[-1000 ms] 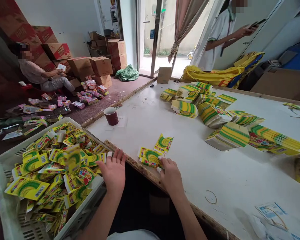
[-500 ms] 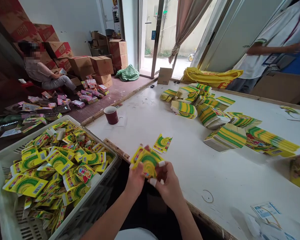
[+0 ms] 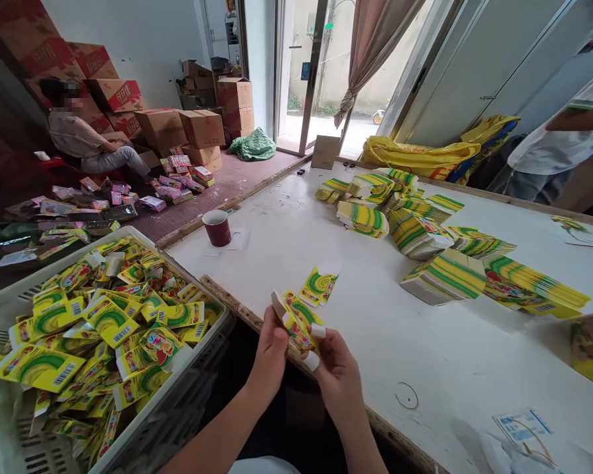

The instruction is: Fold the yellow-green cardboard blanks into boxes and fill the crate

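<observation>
Between my two hands, above the table's near edge, is a small yellow-and-green printed carton [image 3: 300, 324], tilted, with a pale flap standing up at its left end. My left hand [image 3: 271, 352] is closed on the left side of it. On the right side, my right hand [image 3: 335, 359] pinches it; white wrappings cover two of its fingertips. Just beyond the hands, a flat yellow-green carton [image 3: 319, 286] lies on the white table [image 3: 370, 289]. To my left a pale plastic crate [image 3: 136, 232] holds a heap of similar yellow cartons [image 3: 113, 320].
Bundled stacks of cartons [image 3: 445, 275] spread across the table's right and far side. A maroon cup [image 3: 217, 228] stands at the left edge. A rubber band [image 3: 406, 395] lies near me. One person [image 3: 91, 135] sits at far left; another [image 3: 561, 148] stands at right.
The carton in my hands has turned, from its broad face showing to a tilted, narrower view with a flap raised. The standing person at right has shifted further right.
</observation>
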The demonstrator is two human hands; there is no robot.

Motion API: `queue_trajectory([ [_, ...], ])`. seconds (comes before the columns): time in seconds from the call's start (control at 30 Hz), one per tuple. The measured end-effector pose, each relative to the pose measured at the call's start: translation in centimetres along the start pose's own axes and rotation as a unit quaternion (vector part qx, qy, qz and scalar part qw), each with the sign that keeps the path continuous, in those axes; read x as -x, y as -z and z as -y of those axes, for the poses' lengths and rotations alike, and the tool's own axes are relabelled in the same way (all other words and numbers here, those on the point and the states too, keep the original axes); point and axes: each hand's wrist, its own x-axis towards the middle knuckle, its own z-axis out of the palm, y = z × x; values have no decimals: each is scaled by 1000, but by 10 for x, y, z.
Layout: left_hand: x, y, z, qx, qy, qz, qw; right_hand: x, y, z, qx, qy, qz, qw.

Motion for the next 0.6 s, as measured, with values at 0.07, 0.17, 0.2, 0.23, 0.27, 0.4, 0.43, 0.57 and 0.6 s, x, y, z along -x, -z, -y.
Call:
queue_trajectory([
  [0.07, -1, 8, 1, -58, -9, -20, 998, -1, 6, -1, 31, 14, -8, 999],
  [0.17, -5, 19, -8, -116, -4, -28, 993, -3, 17, 0, 136, 85, -22, 987],
  [0.2, -7, 22, -15, -135, -14, -24, 990, -4, 22, 2, 179, 126, -35, 975],
  [0.23, -7, 24, -23, -156, -33, -19, 987, -6, 27, 4, 223, 170, -49, 959],
  [0.27, -7, 25, -33, -179, -63, -15, 982, -8, 32, 8, 270, 214, -59, 937],
  [0.4, 0, 19, -71, -360, -143, 70, 919, -14, 40, 28, 421, 352, -8, 836],
  [0.43, 2, 16, -76, -428, -126, 106, 889, -13, 38, 32, 434, 371, 29, 821],
  [0.57, 5, 5, -71, -588, 8, 218, 779, 0, 25, 36, 408, 365, 85, 833],
  [0.6, 5, 5, -66, -599, 22, 217, 770, 4, 23, 33, 376, 332, 49, 864],
])
